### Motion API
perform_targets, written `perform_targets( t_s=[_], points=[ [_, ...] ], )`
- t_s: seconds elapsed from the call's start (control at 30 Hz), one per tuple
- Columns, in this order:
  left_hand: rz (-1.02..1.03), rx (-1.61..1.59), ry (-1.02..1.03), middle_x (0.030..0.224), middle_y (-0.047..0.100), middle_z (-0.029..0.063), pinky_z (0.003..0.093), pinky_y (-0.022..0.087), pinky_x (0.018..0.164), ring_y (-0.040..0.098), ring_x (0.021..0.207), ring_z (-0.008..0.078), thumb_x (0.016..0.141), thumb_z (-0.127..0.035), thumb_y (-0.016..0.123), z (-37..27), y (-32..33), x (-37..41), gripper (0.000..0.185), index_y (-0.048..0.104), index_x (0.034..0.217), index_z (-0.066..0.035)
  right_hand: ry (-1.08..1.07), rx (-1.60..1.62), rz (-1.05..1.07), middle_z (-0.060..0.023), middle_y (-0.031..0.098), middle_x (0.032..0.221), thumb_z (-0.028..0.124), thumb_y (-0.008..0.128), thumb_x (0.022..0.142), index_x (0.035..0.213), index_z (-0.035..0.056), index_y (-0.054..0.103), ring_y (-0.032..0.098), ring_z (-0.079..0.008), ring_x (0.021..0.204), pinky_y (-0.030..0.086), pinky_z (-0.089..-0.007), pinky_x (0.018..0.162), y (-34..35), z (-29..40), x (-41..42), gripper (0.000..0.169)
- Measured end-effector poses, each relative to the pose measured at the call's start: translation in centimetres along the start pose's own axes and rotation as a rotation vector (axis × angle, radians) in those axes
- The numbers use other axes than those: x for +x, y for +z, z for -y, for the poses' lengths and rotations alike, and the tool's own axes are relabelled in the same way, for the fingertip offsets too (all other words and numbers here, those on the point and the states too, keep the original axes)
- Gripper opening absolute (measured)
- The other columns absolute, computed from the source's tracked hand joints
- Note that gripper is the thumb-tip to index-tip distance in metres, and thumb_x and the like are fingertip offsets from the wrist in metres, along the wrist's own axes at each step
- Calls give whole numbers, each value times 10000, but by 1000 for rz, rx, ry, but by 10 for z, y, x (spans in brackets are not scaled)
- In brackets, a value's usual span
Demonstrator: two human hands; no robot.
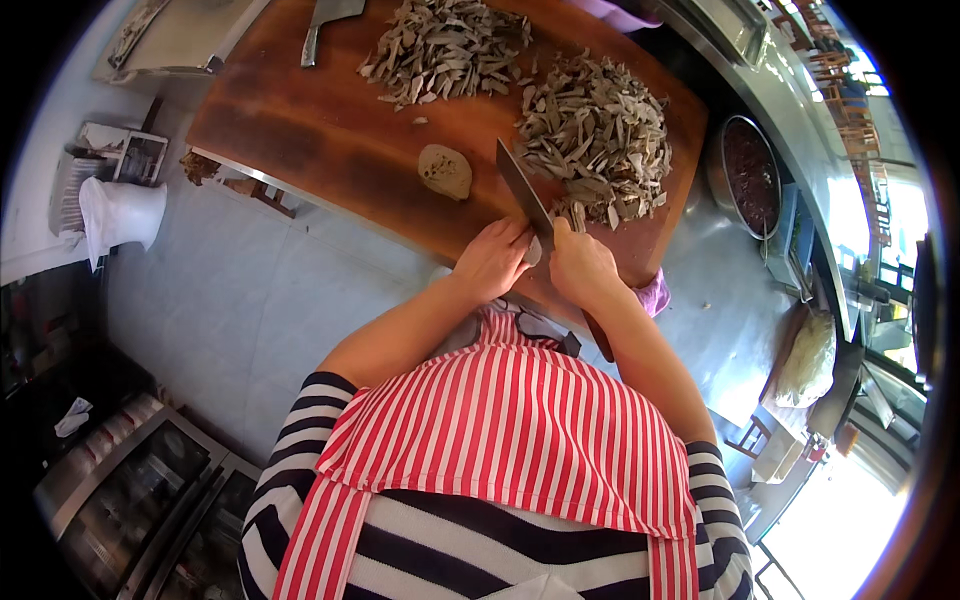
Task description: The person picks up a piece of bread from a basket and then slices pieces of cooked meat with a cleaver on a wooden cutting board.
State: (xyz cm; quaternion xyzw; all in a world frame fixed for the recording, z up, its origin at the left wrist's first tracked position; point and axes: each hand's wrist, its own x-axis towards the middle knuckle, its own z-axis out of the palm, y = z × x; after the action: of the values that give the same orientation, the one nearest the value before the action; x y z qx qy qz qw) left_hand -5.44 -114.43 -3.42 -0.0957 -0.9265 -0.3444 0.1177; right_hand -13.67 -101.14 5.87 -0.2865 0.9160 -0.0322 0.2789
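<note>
My right hand (581, 262) grips a cleaver (523, 184) near the front edge of a brown wooden cutting board (300, 150). Pressed under my left hand (491, 259) is a greyish-brown piece of food (533, 253), beside the blade. What it is exactly, I cannot tell. A few slices (571, 214) lie just beyond the blade. A rounded, pitted tan lump of food (445, 172) rests on the board to the left. Two heaps of greyish sliced food, a right one (600, 135) and a back one (454, 49), cover much of the board's far side.
A second cleaver (322, 26) lies at the board's back left. To the right, a metal bowl (746, 176) of dark red contents stands on a steel counter (697, 300). A purple cloth (654, 292) shows at the board's right front corner.
</note>
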Motion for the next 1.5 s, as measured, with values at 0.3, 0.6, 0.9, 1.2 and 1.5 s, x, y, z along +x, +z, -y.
perform_targets(
  t_s=[0.3, 0.6, 0.9, 1.2, 1.5],
  points=[
    [21, 8, 0, 1193, 512, 154, 395, 412, 957, 485, 1134, 322, 715, -161, 680, 2, 2, 1, 465, 534, 1123, 9, 13, 92, -40, -232, 643, 768, 115, 563, 800, 1007, -7, 419, 646, -391, 764, 513, -464, 652, 18, -16, 3, 280],
    [36, -36, -12, 1195, 508, 164, 418, 403, 965, 478, 1134, 342, 714, -152, 685, 4, 4, 1, 454, 538, 1110, 14, 12, 18, 72, -229, 648, 804, 105, 578, 789, 1004, -11, 427, 646, -380, 796, 511, -458, 670, -16, 8, -8, 287],
    [22, -33, 2, 1188, 512, 169, 427, 412, 950, 489, 1115, 356, 694, -175, 698, 5, 7, -1, 485, 538, 1110, 17, 25, 61, -5, -196, 656, 751, 131, 611, 778, 1000, 0, 420, 666, -346, 728, 527, -426, 605, 35, -3, -8, 321],
    [261, 100, 201, 1193, 504, 112, 387, 401, 929, 473, 1129, 299, 660, -173, 736, 0, -31, 20, 576, 508, 1170, -33, 143, 224, -397, -231, 621, 697, 178, 546, 839, 1012, 49, 446, 615, -418, 687, 470, -521, 628, 8, -56, -19, 238],
    [202, 259, -193, 1134, 518, 96, 422, 395, 872, 503, 1046, 271, 648, -305, 774, -13, -16, 13, 648, 494, 1172, -47, 103, 339, -553, -235, 615, 701, 183, 545, 846, 1116, 45, 473, 599, -440, 681, 465, -524, 627, -14, -64, -48, 312]
  ],
)
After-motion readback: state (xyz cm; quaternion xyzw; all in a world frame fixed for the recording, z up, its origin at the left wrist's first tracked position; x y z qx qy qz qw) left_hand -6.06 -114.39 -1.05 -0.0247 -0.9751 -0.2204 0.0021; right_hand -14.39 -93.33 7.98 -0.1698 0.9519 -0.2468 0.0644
